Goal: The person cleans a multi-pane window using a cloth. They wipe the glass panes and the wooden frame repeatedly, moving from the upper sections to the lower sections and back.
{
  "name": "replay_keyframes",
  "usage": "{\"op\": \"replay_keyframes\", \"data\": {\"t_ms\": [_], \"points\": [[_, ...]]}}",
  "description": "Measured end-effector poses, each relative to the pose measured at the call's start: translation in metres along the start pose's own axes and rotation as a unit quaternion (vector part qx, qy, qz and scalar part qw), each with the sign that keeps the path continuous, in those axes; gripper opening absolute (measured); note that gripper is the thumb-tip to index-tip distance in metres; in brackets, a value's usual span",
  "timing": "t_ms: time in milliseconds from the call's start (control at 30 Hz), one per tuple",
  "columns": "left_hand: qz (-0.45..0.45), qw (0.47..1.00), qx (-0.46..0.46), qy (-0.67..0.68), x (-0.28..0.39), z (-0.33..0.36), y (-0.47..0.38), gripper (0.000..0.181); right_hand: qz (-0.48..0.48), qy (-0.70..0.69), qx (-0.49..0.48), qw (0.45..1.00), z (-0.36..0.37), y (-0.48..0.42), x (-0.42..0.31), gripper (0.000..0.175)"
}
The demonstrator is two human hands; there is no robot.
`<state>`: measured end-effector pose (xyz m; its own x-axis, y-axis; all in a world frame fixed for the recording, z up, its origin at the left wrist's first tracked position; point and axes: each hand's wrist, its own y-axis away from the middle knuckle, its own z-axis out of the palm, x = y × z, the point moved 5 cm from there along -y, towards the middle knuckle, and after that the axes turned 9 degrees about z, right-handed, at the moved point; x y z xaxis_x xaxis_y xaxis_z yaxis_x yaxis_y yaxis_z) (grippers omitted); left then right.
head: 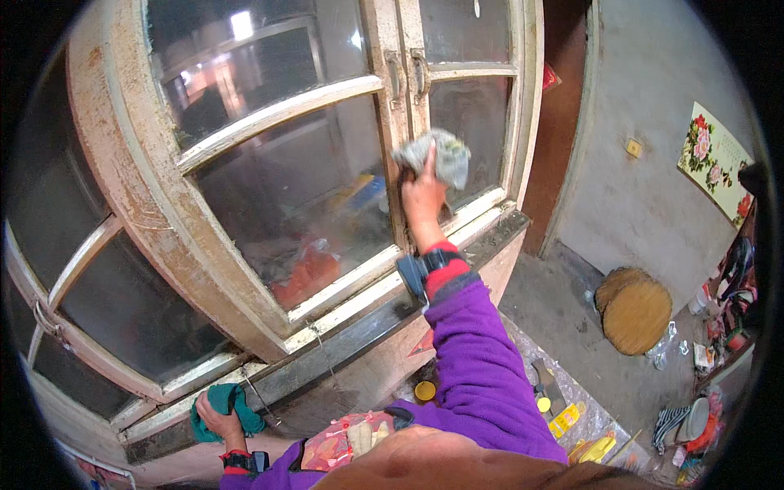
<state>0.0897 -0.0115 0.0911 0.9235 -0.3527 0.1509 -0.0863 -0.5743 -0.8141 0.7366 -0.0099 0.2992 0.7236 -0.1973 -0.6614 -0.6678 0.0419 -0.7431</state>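
My right hand (422, 199) is stretched out and grips a crumpled greyish cloth (452, 160), which lies against the meeting frames of two window sashes. Above the cloth are two metal pull handles (420, 76) on the white, flaking wooden window frame (282, 119). Low at the left, my left hand (220, 419) holds a green cloth (246, 418) at the dark window sill (294, 380). Behind the glass pane (275, 184) a red plastic bag (315, 269) shows dimly.
A plastic-covered table (603, 422) with a yellow packet (563, 420) and a cleaver (548, 383) stands below my right arm. Thin wires (323, 349) hang over the sill. Round wooden boards (637, 312) lean at the grey wall (618, 184), right of a brown door (557, 135).
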Motion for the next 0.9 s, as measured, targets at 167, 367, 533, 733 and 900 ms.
{"op": "replay_keyframes", "data": {"t_ms": [167,367,533,733,900], "points": [[0.017,1.000,-0.003,0.007,0.002,-0.003,-0.001,0.060,-0.087,0.052,0.045,0.994,-0.021,0.067,0.047,0.087],[0.011,1.000,0.009,0.007,0.004,-0.005,-0.002,0.064,0.219,-0.096,-0.320,0.917,-0.017,0.032,0.091,0.059],[0.004,1.000,0.006,0.016,0.005,-0.007,-0.003,0.064,-0.038,-0.268,-0.115,0.956,-0.078,-0.097,-0.020,0.047],[-0.009,1.000,0.001,0.007,0.007,-0.008,-0.003,0.062,0.006,-0.012,-0.142,0.990,-0.052,-0.182,-0.111,0.050],[0.010,1.000,0.010,0.024,0.006,-0.008,-0.003,0.060,-0.009,0.007,-0.051,0.999,-0.035,-0.165,-0.105,0.046]]}}
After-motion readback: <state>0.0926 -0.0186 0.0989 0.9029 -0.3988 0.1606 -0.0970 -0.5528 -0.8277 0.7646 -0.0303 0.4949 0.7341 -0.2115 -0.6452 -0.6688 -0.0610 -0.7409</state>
